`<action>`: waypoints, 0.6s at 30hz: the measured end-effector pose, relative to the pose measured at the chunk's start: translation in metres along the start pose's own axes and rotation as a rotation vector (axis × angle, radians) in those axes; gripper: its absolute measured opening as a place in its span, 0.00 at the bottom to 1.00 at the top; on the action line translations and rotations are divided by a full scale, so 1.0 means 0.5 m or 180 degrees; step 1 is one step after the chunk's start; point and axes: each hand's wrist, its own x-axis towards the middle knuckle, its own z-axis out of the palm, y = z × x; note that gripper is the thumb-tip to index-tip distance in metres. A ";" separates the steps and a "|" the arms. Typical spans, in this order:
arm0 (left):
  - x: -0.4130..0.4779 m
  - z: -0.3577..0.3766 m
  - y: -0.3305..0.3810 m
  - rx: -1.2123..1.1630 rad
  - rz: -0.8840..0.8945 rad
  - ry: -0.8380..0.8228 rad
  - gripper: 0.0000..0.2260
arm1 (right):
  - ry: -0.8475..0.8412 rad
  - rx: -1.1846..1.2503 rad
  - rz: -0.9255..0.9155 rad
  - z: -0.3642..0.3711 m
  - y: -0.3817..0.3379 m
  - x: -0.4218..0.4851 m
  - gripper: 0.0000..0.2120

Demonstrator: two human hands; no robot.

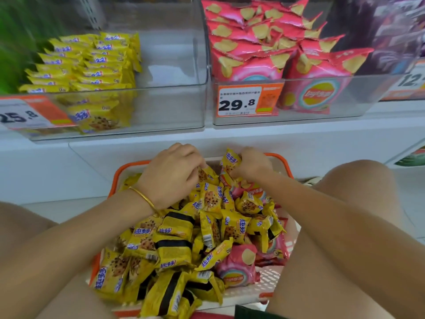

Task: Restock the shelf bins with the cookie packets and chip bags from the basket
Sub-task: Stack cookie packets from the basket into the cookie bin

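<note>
An orange-rimmed white basket [279, 161] on the floor holds several yellow cookie packets [174, 240] and a few pink chip bags [239, 265]. My left hand [170, 176] reaches into the far end of the pile, its fingers curled round a yellow packet [207, 174]. My right hand [253, 164] grips another yellow cookie packet [230, 161], lifted slightly above the heap. On the shelf above, a clear bin [161, 107] holds rows of yellow cookie packets [89, 63] on its left side. A second clear bin [345, 104] holds pink chip bags [271, 40].
Orange price tags [250, 100] hang on the bin fronts. The white shelf ledge [230, 139] runs just beyond the basket. My knees [358, 178] flank the basket on both sides. A purple-bagged bin [395, 31] stands at the far right.
</note>
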 end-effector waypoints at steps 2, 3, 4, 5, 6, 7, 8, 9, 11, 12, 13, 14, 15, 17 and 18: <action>-0.008 0.002 -0.014 -0.0090 -0.0156 0.0041 0.10 | -0.0369 0.0413 -0.0140 -0.016 -0.015 -0.007 0.14; -0.013 0.003 -0.019 -0.0194 -0.0303 0.0055 0.12 | -0.0558 0.0660 -0.0235 -0.024 -0.025 -0.017 0.14; -0.017 0.001 -0.024 -0.0355 -0.0480 0.0073 0.14 | -0.0726 0.0946 -0.0339 -0.031 -0.035 -0.028 0.13; -0.021 -0.002 -0.026 -0.0574 -0.0671 0.0083 0.17 | -0.0854 0.1262 -0.0442 -0.039 -0.047 -0.042 0.12; -0.025 -0.007 -0.027 -0.0829 -0.0855 0.0074 0.20 | -0.0972 0.1557 -0.0534 -0.047 -0.059 -0.056 0.11; -0.028 -0.014 -0.028 -0.1093 -0.1021 0.0051 0.23 | -0.1104 0.1813 -0.0622 -0.054 -0.071 -0.068 0.11; -0.031 -0.021 -0.030 -0.1352 -0.1153 0.0029 0.24 | -0.1231 0.2017 -0.0709 -0.060 -0.083 -0.079 0.12; -0.033 -0.030 -0.032 -0.1577 -0.1226 0.0033 0.24 | -0.1334 0.2164 -0.0788 -0.065 -0.097 -0.089 0.13; -0.036 -0.053 -0.038 -0.1903 -0.1213 0.0186 0.20 | -0.1481 0.2283 -0.0945 -0.080 -0.127 -0.109 0.16; -0.038 -0.068 -0.041 -0.2027 -0.1168 0.0321 0.17 | -0.1525 0.2331 -0.1024 -0.091 -0.144 -0.119 0.17; -0.040 -0.086 -0.046 -0.2130 -0.1107 0.0466 0.14 | -0.1535 0.2408 -0.1104 -0.105 -0.163 -0.129 0.18; -0.041 -0.104 -0.050 -0.2228 -0.1038 0.0617 0.11 | -0.1502 0.2499 -0.1196 -0.120 -0.184 -0.140 0.18; -0.041 -0.123 -0.055 -0.2329 -0.0995 0.0779 0.09 | -0.1403 0.2560 -0.1298 -0.138 -0.205 -0.150 0.17; -0.034 -0.165 -0.064 -0.2522 -0.1012 0.1195 0.09 | -0.1030 0.2520 -0.1528 -0.176 -0.249 -0.163 0.13; -0.029 -0.185 -0.071 -0.2560 -0.1048 0.1479 0.10 | -0.0825 0.2500 -0.1633 -0.194 -0.271 -0.165 0.12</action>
